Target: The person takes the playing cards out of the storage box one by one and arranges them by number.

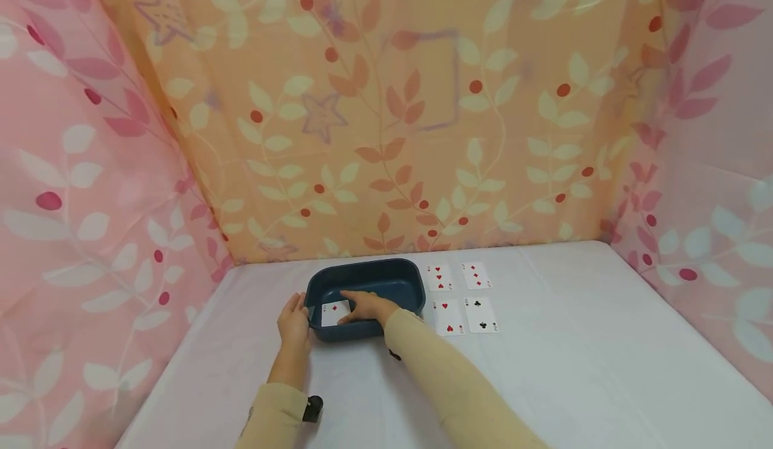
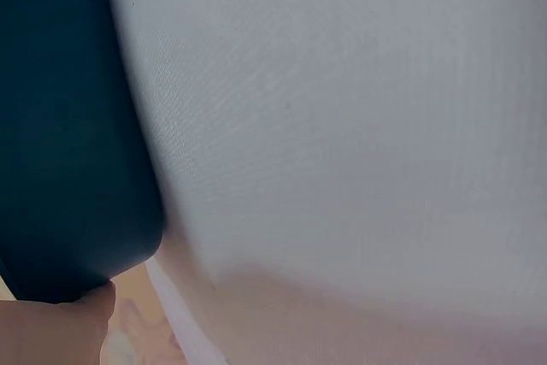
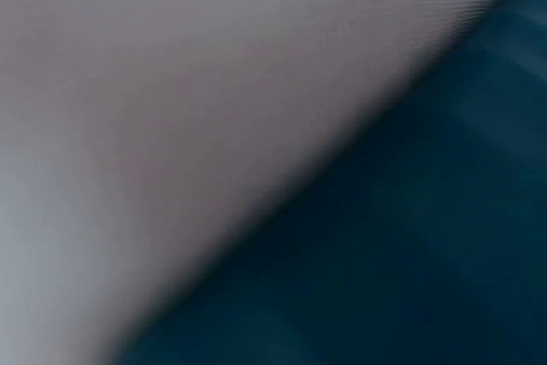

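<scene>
A dark blue oblong tub (image 1: 365,331) stands on the white table. My left hand (image 1: 293,325) is against the tub's left end, its fingers fairly straight along the outer wall. In the left wrist view a fingertip (image 2: 98,301) touches the tub's corner. My right hand (image 1: 365,305) reaches over the near rim into the tub, thumb and forefinger spread apart. Below them a diamond playing card (image 1: 332,313) lies face up at the tub's left; the hand hides its right part. The right wrist view is blurred and shows only the tub wall (image 3: 385,237) and pale cloth.
Face-up cards lie in two rows right of the tub: a three of hearts (image 1: 439,278) and a three of diamonds (image 1: 476,276) behind, a two of hearts (image 1: 449,318) and a two of clubs (image 1: 480,315) in front. Patterned curtains (image 1: 386,187) enclose the white-covered table (image 1: 592,341).
</scene>
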Demonstrator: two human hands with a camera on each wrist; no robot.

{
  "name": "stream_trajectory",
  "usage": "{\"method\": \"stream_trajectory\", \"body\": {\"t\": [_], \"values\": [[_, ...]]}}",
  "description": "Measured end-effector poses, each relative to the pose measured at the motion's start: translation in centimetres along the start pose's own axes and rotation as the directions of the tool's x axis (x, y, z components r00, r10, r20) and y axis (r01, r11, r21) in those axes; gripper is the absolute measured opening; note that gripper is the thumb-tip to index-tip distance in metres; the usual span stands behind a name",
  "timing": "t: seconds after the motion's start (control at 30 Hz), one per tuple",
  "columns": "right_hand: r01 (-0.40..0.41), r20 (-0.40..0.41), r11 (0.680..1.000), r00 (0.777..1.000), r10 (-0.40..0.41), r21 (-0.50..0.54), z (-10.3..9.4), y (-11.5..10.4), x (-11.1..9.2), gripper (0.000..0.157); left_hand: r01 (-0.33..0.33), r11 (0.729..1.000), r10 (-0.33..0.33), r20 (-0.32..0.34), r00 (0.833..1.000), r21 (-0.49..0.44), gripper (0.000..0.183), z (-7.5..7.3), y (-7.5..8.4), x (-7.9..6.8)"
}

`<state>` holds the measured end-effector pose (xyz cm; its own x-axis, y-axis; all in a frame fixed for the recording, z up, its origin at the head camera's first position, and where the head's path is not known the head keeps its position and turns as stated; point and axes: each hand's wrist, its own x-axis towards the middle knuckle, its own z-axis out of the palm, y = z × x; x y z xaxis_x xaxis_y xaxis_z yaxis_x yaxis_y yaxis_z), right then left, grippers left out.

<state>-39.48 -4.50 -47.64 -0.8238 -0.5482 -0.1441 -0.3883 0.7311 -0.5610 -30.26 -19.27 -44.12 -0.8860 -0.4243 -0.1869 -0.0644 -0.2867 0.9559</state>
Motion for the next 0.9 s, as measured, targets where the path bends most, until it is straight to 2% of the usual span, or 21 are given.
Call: {"method": "stream_trajectory", "body": {"t": [0.1, 0.17, 0.33, 0.47, 0.67, 0.77, 0.9], "values": [[-0.043, -0.005, 0.999, 0.999, 0.043, -0.012, 0.1, -0.4, -0.3, 0.08, -0.005, 1.0, 0.005, -0.001, 1.0, -0.003, 0.054, 0.1, -0.1, -0.3], [-0.094, -0.007, 0.995, 0.996, 0.094, -0.028, -0.6, -1.7, -1.6, 0.075, -0.017, 1.0, 0.017, 0.002, 1.0, 0.002, 0.053, 0.2, -0.1, -0.4], [-0.12, -0.018, 0.988, 0.993, 0.118, -0.099, -1.1, -2.9, -2.7, 0.066, -0.026, 0.999, 0.026, 0.002, 1.0, 0.019, 0.053, 0.4, 0.1, -0.6], [-0.109, -0.026, 0.986, 0.994, 0.107, -0.128, -1.0, -3.1, -2.6, 0.06, -0.036, 0.999, 0.036, -0.007, 0.999, 0.017, 0.054, 0.1, 0.2, -0.6], [-0.099, -0.049, 0.994, 0.994, 0.096, -0.052, -1.3, -3.1, -3.1, 0.055, -0.029, 0.999, 0.029, -0.015, 0.999, 0.019, 0.054, 0.2, 0.2, -0.5], [-0.058, -0.068, 0.998, 0.996, 0.055, -0.038, -1.4, -3.0, -3.1, 0.057, -0.022, 1.0, 0.022, -0.015, 1.0, 0.016, 0.053, 0.2, 0.0, -0.3], [0.014, -0.088, 0.998, 0.996, -0.02, -0.069, -1.3, -3.0, -2.8, 0.065, -0.027, 1.0, 0.027, -0.007, 1.0, 0.015, 0.053, 0.1, -0.1, -0.1]]}}
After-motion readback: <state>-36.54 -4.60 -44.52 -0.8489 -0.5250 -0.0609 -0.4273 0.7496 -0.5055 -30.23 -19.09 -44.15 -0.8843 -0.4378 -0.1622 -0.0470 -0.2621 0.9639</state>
